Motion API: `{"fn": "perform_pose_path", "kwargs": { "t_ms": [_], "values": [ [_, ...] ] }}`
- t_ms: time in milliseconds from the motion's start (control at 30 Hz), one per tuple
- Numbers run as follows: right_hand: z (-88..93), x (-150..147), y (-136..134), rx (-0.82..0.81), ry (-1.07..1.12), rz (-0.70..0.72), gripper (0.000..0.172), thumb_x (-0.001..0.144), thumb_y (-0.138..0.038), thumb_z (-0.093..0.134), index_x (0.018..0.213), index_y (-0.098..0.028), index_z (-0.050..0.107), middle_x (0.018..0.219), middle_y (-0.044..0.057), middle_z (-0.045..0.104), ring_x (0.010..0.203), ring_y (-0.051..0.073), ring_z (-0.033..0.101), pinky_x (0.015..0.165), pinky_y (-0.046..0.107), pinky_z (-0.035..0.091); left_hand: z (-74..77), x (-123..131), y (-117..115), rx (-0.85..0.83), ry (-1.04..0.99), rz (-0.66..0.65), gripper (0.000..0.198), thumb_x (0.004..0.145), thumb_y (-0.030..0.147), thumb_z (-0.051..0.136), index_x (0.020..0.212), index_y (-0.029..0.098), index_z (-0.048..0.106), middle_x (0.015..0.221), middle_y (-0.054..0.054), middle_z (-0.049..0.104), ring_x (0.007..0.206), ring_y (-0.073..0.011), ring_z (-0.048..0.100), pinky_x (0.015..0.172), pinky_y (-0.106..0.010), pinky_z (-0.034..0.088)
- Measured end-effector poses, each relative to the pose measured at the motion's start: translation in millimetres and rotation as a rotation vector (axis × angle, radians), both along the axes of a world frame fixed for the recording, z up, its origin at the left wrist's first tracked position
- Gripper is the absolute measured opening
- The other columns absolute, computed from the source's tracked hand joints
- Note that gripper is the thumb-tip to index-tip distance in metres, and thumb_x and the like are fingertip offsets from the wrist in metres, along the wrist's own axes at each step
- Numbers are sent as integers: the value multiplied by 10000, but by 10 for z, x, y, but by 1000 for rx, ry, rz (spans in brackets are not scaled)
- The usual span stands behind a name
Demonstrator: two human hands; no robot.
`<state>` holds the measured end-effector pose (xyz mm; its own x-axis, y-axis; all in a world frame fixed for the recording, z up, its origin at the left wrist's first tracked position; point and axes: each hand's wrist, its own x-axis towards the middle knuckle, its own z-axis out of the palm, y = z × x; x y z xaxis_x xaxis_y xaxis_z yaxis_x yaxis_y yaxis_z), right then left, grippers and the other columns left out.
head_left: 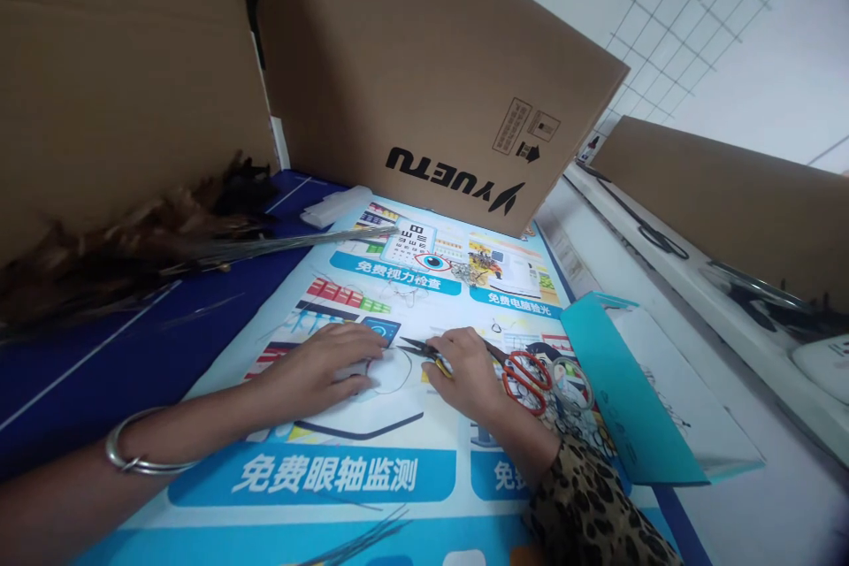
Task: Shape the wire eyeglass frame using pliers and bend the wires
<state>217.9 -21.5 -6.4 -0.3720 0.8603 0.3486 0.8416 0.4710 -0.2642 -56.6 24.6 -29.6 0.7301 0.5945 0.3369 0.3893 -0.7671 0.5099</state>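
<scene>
My left hand rests low over the printed sheet with its fingers curled in. A thin dark wire bends in a loose loop out from under its fingertips. My right hand is closed around small long-nose pliers with yellow on the handles. Their dark jaws point left toward the left fingertips and the top of the wire loop. Just right of that hand lie red-handled scissors, their blades partly behind the hand. The left palm hides where the wire is gripped.
Bundled wires lie across the back left, beside brown fibrous material. More wires lie at the front. A roll of clear tape and several small wire pieces sit near the scissors. An open teal box stands right; cardboard walls the back.
</scene>
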Motion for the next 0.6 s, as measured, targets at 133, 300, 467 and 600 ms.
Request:
{"fn": "perform_pose_path", "kwargs": {
  "t_ms": [133,300,467,600],
  "values": [
    [2,4,3,-1,-9,3,275,865,-302,660,1127,-219,672,1021,90,651,987,256,557,879,406,470,-16,17,2,-8,3,-21,267,918,290,628,1182,254,616,1204,-57,667,1147,-254,566,1001,-401,404],
    [13,-3,6,-4,-7,3,267,861,-297,659,1114,-214,677,1005,89,654,983,253,559,868,397,471,4,14,16,-18,-2,-14,246,896,288,653,1139,250,643,1142,-50,684,1094,-248,595,983,-395,419],
    [0,3,-3,-5,21,8,269,861,-297,657,1117,-218,678,1015,87,658,989,252,561,880,397,469,-22,5,4,-24,-5,29,295,886,316,665,1168,237,629,1164,-68,682,1115,-265,587,991,-405,432],
    [-49,34,19,23,124,9,262,859,-284,654,1111,-217,677,1009,80,666,994,247,573,917,409,462,-53,5,13,1,-3,20,397,902,325,645,1288,271,571,1292,-72,641,1204,-276,550,1027,-420,417]
  ]
}}
